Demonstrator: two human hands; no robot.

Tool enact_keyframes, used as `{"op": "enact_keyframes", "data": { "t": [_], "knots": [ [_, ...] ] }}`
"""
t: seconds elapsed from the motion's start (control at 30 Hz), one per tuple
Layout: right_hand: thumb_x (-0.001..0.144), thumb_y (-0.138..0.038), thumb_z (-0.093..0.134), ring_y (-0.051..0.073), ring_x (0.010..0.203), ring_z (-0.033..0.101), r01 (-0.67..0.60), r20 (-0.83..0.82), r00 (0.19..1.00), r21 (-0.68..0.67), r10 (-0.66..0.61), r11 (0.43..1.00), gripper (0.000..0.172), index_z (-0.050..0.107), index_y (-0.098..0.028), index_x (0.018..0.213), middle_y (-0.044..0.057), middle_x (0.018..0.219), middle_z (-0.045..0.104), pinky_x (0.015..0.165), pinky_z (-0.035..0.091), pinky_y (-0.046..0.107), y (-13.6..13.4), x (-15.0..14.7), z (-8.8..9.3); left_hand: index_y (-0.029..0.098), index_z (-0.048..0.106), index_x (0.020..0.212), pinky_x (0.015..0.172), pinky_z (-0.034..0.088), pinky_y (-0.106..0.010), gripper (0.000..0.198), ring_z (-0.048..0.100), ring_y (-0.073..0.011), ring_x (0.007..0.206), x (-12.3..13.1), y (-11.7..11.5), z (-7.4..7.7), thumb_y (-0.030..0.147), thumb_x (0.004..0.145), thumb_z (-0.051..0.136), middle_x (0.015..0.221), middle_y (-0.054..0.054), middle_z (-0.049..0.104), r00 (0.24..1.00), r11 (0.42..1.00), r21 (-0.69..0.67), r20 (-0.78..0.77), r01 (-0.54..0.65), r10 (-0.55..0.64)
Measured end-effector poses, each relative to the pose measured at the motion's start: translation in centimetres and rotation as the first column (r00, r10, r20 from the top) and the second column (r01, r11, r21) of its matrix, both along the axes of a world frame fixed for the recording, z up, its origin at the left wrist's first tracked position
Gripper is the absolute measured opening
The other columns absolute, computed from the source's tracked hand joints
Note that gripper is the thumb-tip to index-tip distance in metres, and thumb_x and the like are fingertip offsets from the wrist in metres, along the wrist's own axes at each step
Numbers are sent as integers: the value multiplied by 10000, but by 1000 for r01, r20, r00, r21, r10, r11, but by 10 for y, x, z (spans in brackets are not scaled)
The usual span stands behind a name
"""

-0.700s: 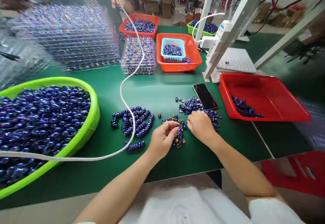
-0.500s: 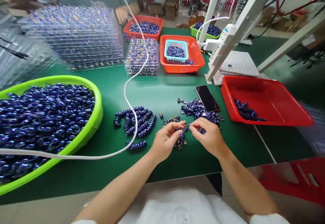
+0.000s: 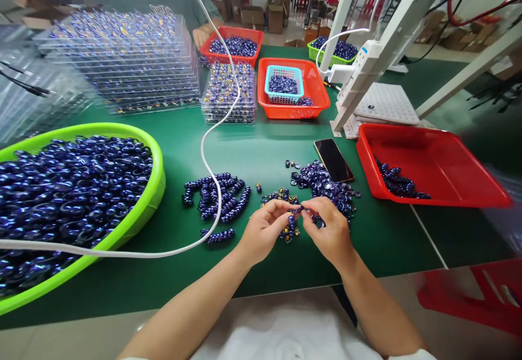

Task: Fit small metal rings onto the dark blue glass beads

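My left hand (image 3: 265, 230) is closed in a pinch on a small shiny dark-blue ring (image 3: 292, 219). The fingertips of my right hand (image 3: 328, 230) are closed at the same spot, touching the ring's upper part; whether they hold a separate small piece is hidden. Beneath and behind the fingers lies a small heap of blue-and-gold pieces (image 3: 279, 194). A larger heap of loose dark-blue pieces (image 3: 326, 185) spreads just beyond my right hand. To the left of my left hand, similar rings lie lined up in short rows (image 3: 214, 199).
A green tub (image 3: 157, 186) full of dark-blue rings stands left, a white cable (image 3: 202, 148) crossing it. A phone (image 3: 333, 160) and red tray (image 3: 440, 167) lie right. Stacked clear trays (image 3: 138, 72), baskets (image 3: 293, 111) and a metal post (image 3: 367, 58) stand behind. A co-worker's hand (image 3: 200, 36) shows beyond.
My right hand has moved left, and its fingertips now meet those of my left hand at the ring. The co-worker's hand has shifted slightly right and down.
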State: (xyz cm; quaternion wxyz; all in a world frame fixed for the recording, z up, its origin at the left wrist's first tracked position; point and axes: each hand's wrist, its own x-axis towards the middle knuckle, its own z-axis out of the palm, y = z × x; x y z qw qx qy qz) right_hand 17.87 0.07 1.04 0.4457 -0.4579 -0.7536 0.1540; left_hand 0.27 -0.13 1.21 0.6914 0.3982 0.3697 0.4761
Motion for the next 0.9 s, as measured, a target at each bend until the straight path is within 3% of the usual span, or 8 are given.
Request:
{"op": "enact_keyframes", "data": {
  "t": [0.1,0.2,0.33,0.53,0.63,0.77,0.9],
  "knots": [
    [848,-49,612,189,892,635,-37,31,999,78,35,996,264,614,-228,1042,55,945,651,802,550,343,-1,1,0,138,668,950,859,542,-305,222,710,-179,871,0,2,-3,284,808,758,935,-74,753,996,995,-98,88,17,-9],
    [858,-54,609,175,846,634,-62,-6,998,18,62,998,220,607,-218,1005,51,921,649,761,555,324,-3,1,2,133,667,942,822,558,-289,220,719,-165,820,-1,3,-7,251,791,775,898,-65,754,990,986,-166,138,30,-7],
    [882,-69,593,154,785,631,-92,-49,995,-44,90,995,222,602,-216,1049,48,925,655,716,552,296,-4,1,5,134,671,940,809,571,-284,216,723,-164,815,-1,4,-9,236,785,781,895,-63,758,987,982,-184,161,39,-9],
    [881,-66,596,172,795,648,-105,0,994,4,105,994,217,605,-205,1046,55,895,679,722,550,308,-5,2,1,144,690,921,789,578,-285,214,721,-157,778,0,5,-6,258,772,793,865,-51,760,985,976,-216,174,34,5],
    [875,-72,607,169,802,658,-68,-57,996,22,69,997,211,620,-211,1033,50,899,687,733,555,304,-8,1,3,152,723,912,776,564,-247,203,709,-137,778,1,4,-4,240,751,809,881,-45,761,989,978,-207,147,12,19],
    [892,-138,621,146,760,674,-98,-235,971,-187,52,977,140,657,-234,987,20,882,686,703,573,277,-12,-3,4,155,766,878,712,536,-188,210,685,-103,723,3,4,-3,233,699,842,810,-27,759,992,973,-222,88,-68,90],
    [899,-202,636,153,764,711,-173,-379,925,-359,26,917,122,677,-253,1002,14,914,700,718,609,284,-15,-6,-1,168,787,879,730,558,-237,234,702,-132,718,4,4,-5,250,671,856,807,-39,777,989,961,-260,83,-97,122]
  ]
}}
